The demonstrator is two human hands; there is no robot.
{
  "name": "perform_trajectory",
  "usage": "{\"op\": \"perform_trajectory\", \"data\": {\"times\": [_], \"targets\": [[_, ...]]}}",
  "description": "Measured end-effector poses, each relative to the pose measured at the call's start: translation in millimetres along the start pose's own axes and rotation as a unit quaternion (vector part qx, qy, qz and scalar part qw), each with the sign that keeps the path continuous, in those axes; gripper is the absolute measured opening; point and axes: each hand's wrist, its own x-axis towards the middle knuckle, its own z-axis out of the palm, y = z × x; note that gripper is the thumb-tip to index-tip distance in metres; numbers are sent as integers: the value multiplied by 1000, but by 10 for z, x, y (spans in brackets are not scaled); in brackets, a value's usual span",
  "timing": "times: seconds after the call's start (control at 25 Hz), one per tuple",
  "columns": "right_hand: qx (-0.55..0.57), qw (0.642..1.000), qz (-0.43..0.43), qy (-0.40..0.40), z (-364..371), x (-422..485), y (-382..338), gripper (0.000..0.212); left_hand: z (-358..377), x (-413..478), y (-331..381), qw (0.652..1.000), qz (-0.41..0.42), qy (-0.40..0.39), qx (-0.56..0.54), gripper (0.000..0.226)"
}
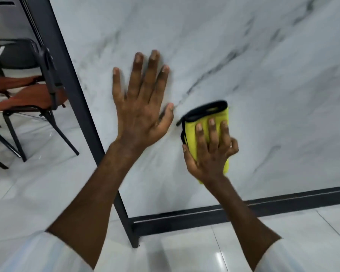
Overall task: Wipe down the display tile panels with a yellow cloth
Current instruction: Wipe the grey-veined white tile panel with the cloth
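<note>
**Cloth on marble panel, lower corner**

Tile panel (243,65): glossy, hard, grey-veined, set in a dark metal frame (75,99). Likely slick, rigid; frame edge is the safe hold.

Yellow cloth (192,138): soft, light, folded, black-trimmed, flat on the panel just right of the left hand (141,112), whose spread fingers seem to brace on the panel; contact blurred.

Right hand (210,152): fingers slightly apart, pressing the cloth flat.

Chairs (28,95) left of frame.

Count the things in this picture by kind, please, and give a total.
Hands: 2, left hand and right hand
Yellow cloth: 1
Marble tile panel: 1
Black panel frame: 1
Chairs: 2, stacked
Total: 7
</note>
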Motion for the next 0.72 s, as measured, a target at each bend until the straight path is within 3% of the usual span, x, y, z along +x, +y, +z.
{"op": "perform_trajectory", "data": {"times": [0.08, 0.24, 0.48, 0.6, 0.72], "targets": [[-1, 999, -3, -42, 39, -620, 43, 78, 24, -477, 252, 998, -42, -33, -34, 70], [47, 993, 16, -110, -45, -1047, 72, 92, 244, -1681, 562, 988, 0, -153, -10, 89], [75, 994, 63, -46, -86, -167, -81, 80, 450, -1909, 533, 994, 2, -109, 17, 90], [51, 996, 49, -46, 71, -1004, 10, 89, 514, -1959, 565, 995, -10, -100, 3, 89], [2, 989, 47, -141, 127, -2180, 70, 111, 596, -2005, 531, 997, 2, -75, 25, 87]]}}
